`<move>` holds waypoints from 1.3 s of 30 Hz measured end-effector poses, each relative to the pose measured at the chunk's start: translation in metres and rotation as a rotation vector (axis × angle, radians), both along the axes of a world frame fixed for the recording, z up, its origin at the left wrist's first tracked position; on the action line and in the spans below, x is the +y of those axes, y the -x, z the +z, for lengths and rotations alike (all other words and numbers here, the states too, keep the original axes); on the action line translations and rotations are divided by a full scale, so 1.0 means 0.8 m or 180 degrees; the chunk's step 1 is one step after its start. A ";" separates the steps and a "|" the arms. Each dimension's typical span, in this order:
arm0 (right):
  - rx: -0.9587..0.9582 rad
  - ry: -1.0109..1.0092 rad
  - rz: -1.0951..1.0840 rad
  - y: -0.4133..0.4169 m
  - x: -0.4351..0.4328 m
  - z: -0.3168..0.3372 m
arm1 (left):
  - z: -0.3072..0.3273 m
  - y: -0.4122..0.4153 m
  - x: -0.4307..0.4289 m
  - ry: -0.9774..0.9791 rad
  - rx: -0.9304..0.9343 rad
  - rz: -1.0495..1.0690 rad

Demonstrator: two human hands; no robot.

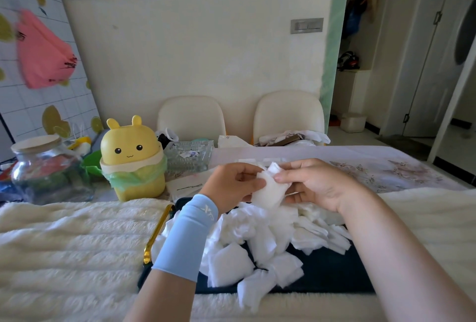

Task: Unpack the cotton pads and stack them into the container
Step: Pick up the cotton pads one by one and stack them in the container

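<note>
Holding one small bundle of cotton pads [269, 190] up between both hands, we are still in the middle of the work. Our left hand [229, 185], with a pale blue sleeve [184, 239] on its forearm, pinches the bundle's left edge; our right hand [313, 184] pinches its top with thumb and forefinger. Both grips are clamped on the pads, which sit above the centre of the table.

Below our hands, at six o'clock from the bundle, lies a loose heap of pads [257, 239] on a dark tray [332, 272] with a gold handle [157, 234] at its nine o'clock side. We judge the unpacking largely done, since no wrapper shows around the heap. The stacking looks barely begun: the pads lie crumpled and scattered, not in any neat pile.

Which container is meant, we cannot tell. A clear faceted glass box [189, 158] stands at ten o'clock from our hands, and a round glass jar [46, 167] with a pale lid stands far out at nine o'clock; neither shows stacked pads.

Counting: two hands, one held bundle, one heap with too many overlapping pads to number, one tray, one glass box, one jar, one yellow bunny-eared bin [134, 156], two cream chairs [192, 118] at twelve o'clock.
</note>
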State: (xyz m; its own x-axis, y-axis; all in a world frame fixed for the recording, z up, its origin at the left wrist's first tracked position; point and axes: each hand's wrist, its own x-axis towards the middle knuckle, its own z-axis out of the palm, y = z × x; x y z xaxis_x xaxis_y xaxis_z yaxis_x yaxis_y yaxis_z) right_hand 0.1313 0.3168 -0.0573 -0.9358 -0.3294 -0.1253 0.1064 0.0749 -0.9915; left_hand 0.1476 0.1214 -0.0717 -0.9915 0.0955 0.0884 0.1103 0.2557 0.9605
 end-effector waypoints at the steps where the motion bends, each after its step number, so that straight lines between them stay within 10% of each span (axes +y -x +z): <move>1: -0.0033 0.0075 0.0000 0.000 0.001 0.001 | 0.000 0.000 0.001 -0.0015 -0.0005 -0.0056; 7: -0.0158 0.0595 -0.0289 0.001 -0.001 0.007 | 0.003 -0.004 0.001 -0.0017 -0.0192 -0.0324; 12: 0.1167 0.0187 -0.1624 0.006 0.008 0.010 | 0.004 -0.004 -0.003 -0.0419 -0.0275 0.0016; 19: 0.1315 0.0529 -0.0501 -0.020 -0.010 0.029 | 0.007 -0.004 0.002 -0.1160 -0.0599 0.0061; 30: 0.2140 -0.0955 -0.1048 -0.010 -0.019 0.009 | 0.014 -0.011 0.008 -0.1408 -0.0729 -0.0455; 39: 0.1381 -0.0564 -0.0662 -0.016 -0.011 0.018 | 0.018 -0.016 0.005 -0.0960 -0.0418 -0.0654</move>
